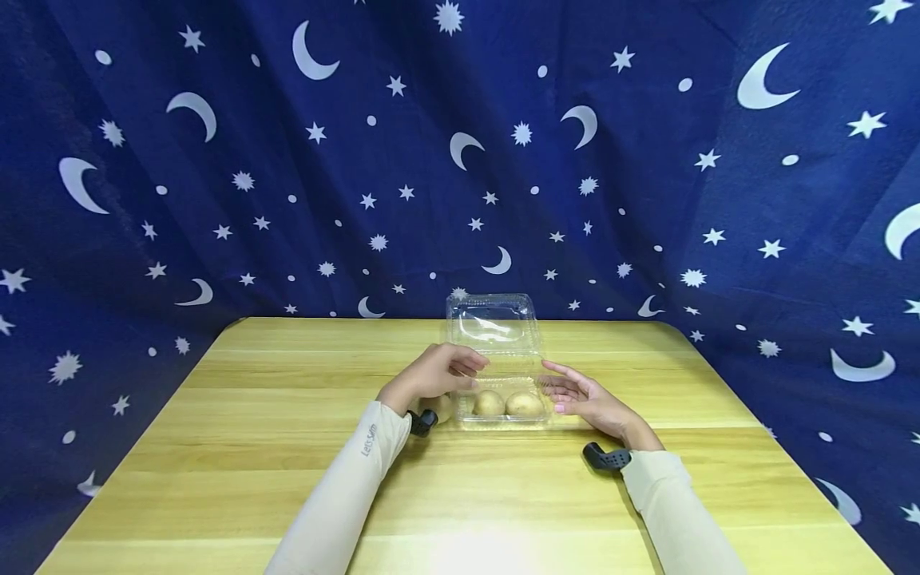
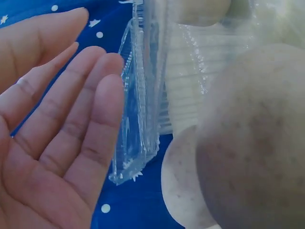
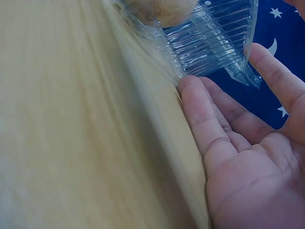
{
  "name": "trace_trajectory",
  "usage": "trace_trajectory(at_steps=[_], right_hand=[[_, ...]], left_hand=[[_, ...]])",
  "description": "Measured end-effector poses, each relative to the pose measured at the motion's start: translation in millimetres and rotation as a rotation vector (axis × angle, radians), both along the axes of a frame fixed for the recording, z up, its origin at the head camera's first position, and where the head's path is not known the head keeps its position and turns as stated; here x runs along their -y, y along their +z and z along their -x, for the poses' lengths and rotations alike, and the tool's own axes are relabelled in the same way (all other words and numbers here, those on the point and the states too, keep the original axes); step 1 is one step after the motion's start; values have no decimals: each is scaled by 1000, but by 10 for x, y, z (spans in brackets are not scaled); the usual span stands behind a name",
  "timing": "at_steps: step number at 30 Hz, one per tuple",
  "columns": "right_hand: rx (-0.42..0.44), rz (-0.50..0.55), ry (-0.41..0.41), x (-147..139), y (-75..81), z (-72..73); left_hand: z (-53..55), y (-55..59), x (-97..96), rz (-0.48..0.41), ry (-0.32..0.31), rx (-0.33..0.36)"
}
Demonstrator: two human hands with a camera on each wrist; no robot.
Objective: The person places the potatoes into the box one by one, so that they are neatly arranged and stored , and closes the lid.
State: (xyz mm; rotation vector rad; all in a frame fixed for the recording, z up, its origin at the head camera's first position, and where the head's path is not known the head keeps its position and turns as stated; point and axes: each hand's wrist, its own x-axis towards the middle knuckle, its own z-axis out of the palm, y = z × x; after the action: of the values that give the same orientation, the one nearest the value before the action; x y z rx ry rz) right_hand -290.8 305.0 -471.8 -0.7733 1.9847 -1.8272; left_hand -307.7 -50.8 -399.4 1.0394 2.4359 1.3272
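Right now, nearest me on the table (image 1: 467, 495), one loose potato (image 1: 446, 409) is lying outside the left wall of the clear container (image 1: 503, 425), partly hidden by the left wristband (image 1: 422, 422); I'm judging it firm, fairly weighty, likely to roll, best cupped round its middle. Just beside the container's right wall, the right grip (image 1: 585, 402) is spreading wide, holding nothing, its fingertips seeming to meet the plastic. Between the grips, two potatoes (image 1: 525, 405) are sitting in the base; I'm expecting thin, light, slippery, springy walls, steadiest when taken at opposite rim edges without squeezing. The left grip (image 1: 440, 370) is hanging by the left rim, fingers loose, nothing held; whether it's touching, I can't tell. Farther off, the lid (image 1: 492, 326) is standing up, probably flopping easily if nudged.
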Motion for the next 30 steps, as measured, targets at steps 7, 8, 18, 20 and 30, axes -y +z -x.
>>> trace_trajectory(at_steps=[7, 8, 18, 20, 30], right_hand=[[4, -2, -1, 0, 8, -6], [3, -2, -2, 0, 7, -7], [0, -9, -8, -4, -3, -5], [1, -11, -7, -8, 0, -7], [10, -13, -15, -4, -3, 3]], left_hand=[[-23, -79, 92, -110, 66, -23], [-27, -95, 105, -123, 74, -24], [-55, -179, 216, -239, 169, 11], [-53, -176, 240, -273, 186, 19], [46, -307, 377, -383, 280, 77]])
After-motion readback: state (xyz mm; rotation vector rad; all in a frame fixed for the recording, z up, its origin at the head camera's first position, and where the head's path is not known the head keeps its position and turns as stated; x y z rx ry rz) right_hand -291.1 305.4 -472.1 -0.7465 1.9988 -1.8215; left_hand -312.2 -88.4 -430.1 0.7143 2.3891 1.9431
